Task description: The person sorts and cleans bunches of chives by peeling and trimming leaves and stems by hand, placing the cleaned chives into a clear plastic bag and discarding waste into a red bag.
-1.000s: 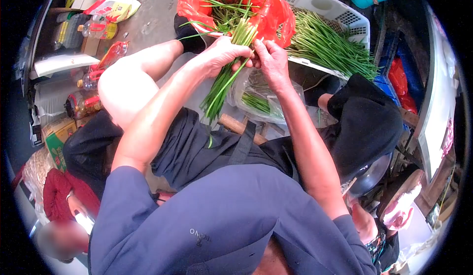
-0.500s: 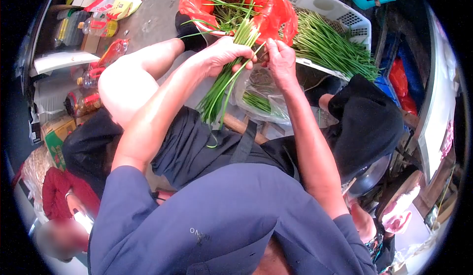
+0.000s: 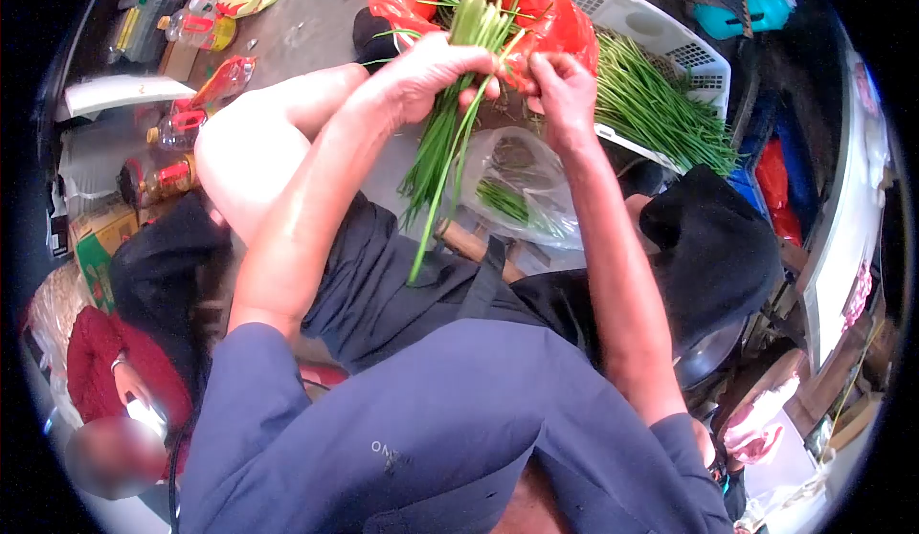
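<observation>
My left hand [image 3: 428, 67] is wrapped round a bundle of long green stalks [image 3: 443, 142], pale ends up and green tips hanging toward my lap. To its right, my right hand [image 3: 565, 89] has thumb and fingertips pressed together; whatever is between them is too small to name. Both hands are at the near edge of a red plastic bag [image 3: 565, 19] that holds loose green scraps. Beside the bag, a white plastic basket [image 3: 639, 19] carries many green stalks [image 3: 661, 108]. Below my hands lies a clear plastic bag [image 3: 550, 185] with more short green stalks inside.
A wooden bar [image 3: 469, 244] shows beside my lap. Bottles [image 3: 182, 130] and a green carton [image 3: 96, 264] stand on the left. A person in a dark red sleeve [image 3: 91, 362] is at the lower left. A teal container [image 3: 756, 10] is at the upper right.
The view has shifted, moving the bag and basket rightward in the picture. My right hand has drawn apart from the bundle and my left hand, which still grips the stalks.
</observation>
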{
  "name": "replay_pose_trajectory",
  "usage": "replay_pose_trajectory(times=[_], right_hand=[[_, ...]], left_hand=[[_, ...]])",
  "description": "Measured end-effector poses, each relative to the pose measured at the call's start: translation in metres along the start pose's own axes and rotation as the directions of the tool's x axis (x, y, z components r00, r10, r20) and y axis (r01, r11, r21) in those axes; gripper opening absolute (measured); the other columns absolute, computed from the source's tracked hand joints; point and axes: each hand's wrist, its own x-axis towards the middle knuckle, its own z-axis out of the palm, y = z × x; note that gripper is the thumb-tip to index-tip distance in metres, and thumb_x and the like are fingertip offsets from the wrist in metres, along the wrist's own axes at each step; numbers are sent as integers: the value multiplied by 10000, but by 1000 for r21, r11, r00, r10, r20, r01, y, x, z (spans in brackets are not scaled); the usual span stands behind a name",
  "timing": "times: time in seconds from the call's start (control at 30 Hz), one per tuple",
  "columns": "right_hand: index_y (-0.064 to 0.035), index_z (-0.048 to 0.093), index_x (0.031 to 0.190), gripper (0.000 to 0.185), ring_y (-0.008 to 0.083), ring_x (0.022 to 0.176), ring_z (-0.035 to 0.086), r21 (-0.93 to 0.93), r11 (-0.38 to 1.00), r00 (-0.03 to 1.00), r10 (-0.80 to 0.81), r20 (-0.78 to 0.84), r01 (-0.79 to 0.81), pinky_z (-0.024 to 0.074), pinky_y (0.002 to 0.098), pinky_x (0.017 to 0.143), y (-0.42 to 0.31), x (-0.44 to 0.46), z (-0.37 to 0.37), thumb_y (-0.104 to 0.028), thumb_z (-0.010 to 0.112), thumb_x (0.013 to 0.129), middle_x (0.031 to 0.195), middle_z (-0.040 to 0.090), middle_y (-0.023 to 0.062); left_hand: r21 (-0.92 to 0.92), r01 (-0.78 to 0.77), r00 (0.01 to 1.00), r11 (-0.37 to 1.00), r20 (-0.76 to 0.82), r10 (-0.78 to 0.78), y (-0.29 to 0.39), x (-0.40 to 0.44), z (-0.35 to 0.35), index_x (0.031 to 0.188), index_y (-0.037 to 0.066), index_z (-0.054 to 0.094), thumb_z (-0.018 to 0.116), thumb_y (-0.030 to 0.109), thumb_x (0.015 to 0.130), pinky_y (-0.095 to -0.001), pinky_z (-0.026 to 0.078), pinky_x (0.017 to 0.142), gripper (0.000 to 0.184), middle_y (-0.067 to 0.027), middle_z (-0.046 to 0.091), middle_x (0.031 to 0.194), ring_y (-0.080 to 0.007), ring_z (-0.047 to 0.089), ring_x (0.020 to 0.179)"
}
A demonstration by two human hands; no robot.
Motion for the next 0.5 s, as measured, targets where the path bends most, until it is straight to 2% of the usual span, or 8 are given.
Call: replay_pose_trajectory(times=[0.1, 0.17, 0.27, 0.33, 0.37, 0.43, 0.47, 0.5], right_hand=[[41, 554, 1106, 295, 118, 650, 616, -55, 986, 986, -152, 73, 156, 507, 257, 566, -18, 26, 19, -81, 601, 842, 848, 627, 78], [10, 372, 1314, 524, 134, 691, 641, -134, 975, 984, -169, 64, 176, 528, 269, 594, -26, 32, 32, -74, 579, 840, 1031, 614, 137], [14, 495, 1218, 399, 136, 693, 639, -208, 966, 988, -142, 61, 152, 520, 276, 605, -13, 30, 23, -86, 586, 842, 960, 647, 129], [25, 585, 1097, 255, 88, 568, 559, -374, 908, 982, -181, 57, 189, 459, 225, 495, 6, 13, 8, -122, 583, 888, 701, 613, 45], [6, 636, 973, 193, 76, 549, 535, -389, 896, 975, -223, 16, 212, 427, 222, 454, 40, 9, -6, -163, 586, 894, 691, 610, 41], [-5, 628, 930, 187, 77, 537, 536, -412, 911, 993, -58, -105, 10, 427, 228, 450, 66, -26, -24, -184, 598, 885, 667, 602, 32], [-2, 639, 921, 201, 78, 540, 544, -499, 866, 983, -104, -151, 15, 436, 226, 459, 103, -32, -39, -196, 612, 874, 678, 610, 33], [1, 652, 903, 202, 83, 547, 552, -525, 843, 980, 12, -198, -116, 451, 238, 466, 110, -41, -42, -192, 626, 852, 675, 615, 29]], left_hand=[[-46, -104, 993, 994, -54, 101, 12, -7, -16, 966, -11, 620, 597, 148, 852, -205, 464, 570, 196, -50, 645, 753, -91, 586, 639], [-125, -191, 980, 974, -88, 181, 17, -12, -21, 985, -20, 618, 598, 146, 858, -232, 506, 645, 210, -54, 648, 763, -118, 622, 700], [-151, -222, 973, 963, -97, 209, 24, -17, -27, 1001, -29, 612, 610, 148, 858, -275, 529, 700, 228, -80, 663, 813, -157, 643, 723], [-175, -203, 976, 963, -109, 186, 28, -22, -26, 997, -29, 611, 609, 151, 860, -287, 533, 703, 226, -90, 667, 828, -174, 651, 734], [-209, -217, 975, 954, -94, 201, 28, -23, -25, 993, -27, 608, 608, 154, 861, -295, 537, 699, 224, -99, 668, 835, -192, 658, 747], [-248, -224, 974, 943, -78, 211, 32, -24, -22, 990, -25, 606, 607, 156, 862, -303, 541, 695, 221, -108, 669, 842, -211, 664, 759], [-213, -226, 973, 951, -100, 208, 34, -25, -21, 985, -22, 602, 608, 160, 863, -309, 543, 696, 220, -115, 668, 846, -225, 668, 777], [-178, -225, 971, 958, -121, 205, 36, -26, -18, 980, -19, 598, 608, 165, 864, -315, 546, 697, 218, -122, 666, 850, -239, 671, 795]])
